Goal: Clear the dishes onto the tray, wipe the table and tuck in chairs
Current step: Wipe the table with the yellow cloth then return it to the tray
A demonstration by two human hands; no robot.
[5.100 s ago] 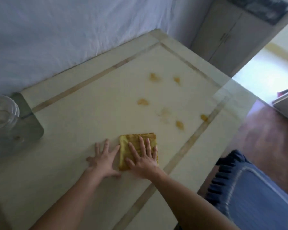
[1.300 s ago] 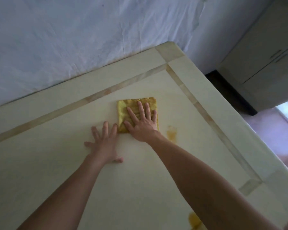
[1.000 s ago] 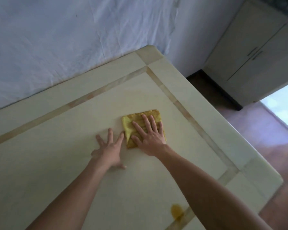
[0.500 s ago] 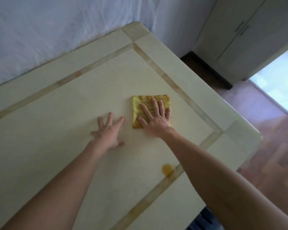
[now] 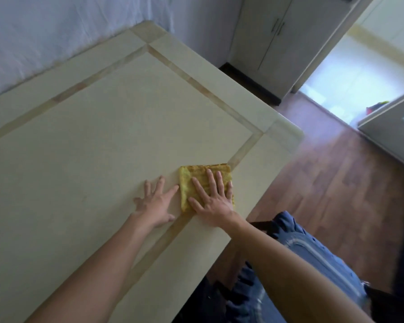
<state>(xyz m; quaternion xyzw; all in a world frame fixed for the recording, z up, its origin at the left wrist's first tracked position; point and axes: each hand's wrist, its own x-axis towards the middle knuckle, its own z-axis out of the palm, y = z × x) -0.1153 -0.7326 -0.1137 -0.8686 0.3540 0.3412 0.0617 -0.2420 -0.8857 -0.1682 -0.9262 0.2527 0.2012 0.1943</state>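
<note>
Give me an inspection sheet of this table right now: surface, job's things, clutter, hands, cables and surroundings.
Surface: cream table with tan inlay border; no stains visible.
Job's things: folded yellow cloth flat on the table near its right edge; no dishes or tray in view.
Clutter: nothing seen.
Hands: right hand pressed flat on the cloth, fingers straight; left hand flat on the table beside the cloth.
Cables: nothing seen.
Surroundings: blue-cushioned chair at the right side, not tucked in; white cabinet; wood floor.

Soft, dim indoor light. Daylight enters through doorway (image 5: 350, 73) at upper right, overexposed there. Floor (image 5: 336, 173) shows faint sheen. Table (image 5: 91, 136) evenly lit, shadows weak. Slight motion blur throughout; wide-angle bending at edges.
</note>
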